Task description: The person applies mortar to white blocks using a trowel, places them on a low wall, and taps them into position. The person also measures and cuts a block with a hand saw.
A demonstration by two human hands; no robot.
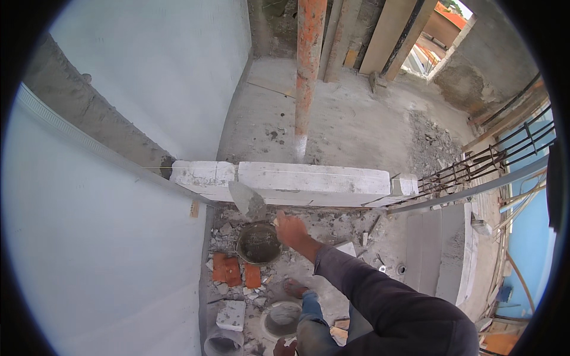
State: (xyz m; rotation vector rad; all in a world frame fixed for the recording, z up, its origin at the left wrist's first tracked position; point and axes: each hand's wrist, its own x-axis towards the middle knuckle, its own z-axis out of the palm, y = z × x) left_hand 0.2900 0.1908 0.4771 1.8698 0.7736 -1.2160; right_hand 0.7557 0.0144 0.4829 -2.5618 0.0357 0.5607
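By the block row | our right grip is closed on the trowel, its blade by the row | bucket near, likely for short reach | our left grip: we cannot tell.

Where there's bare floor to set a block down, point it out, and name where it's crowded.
Bare floor lies beyond the white block wall, between the orange post and the grey rubble. Crowded: the near side, at left, where the bucket, red brick pieces and a loose white block sit among debris.
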